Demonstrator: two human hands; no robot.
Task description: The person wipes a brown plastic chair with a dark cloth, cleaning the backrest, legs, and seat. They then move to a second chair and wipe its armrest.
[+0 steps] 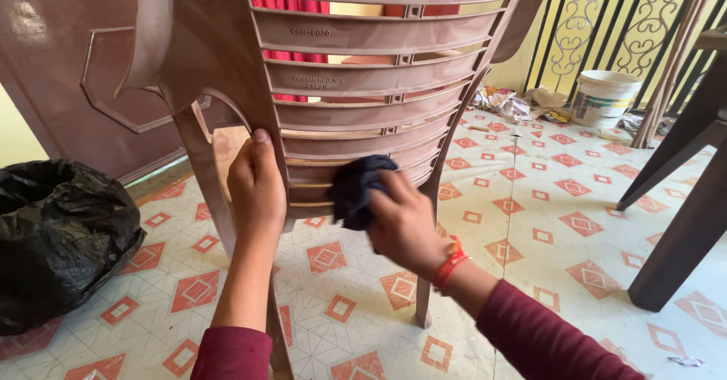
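My left hand (256, 187) grips the back edge of a brown plastic chair (363, 77) w/ fingers wrapped round it. My right hand (401, 225), clenched on a dark cloth (356, 190), presses it vs. the lower slats (approx. center). Black bag (60, 236) at 9 o'clock; white bucket (603, 98) at 2.

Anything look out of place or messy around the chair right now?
Yes: crumpled paper and scraps lie heaped on the tiled floor by the white bucket, and one small scrap lies near the dark chair leg. The brown plastic chair shows no damage; the left hand steadies it and the right hand presses a dark cloth to it.
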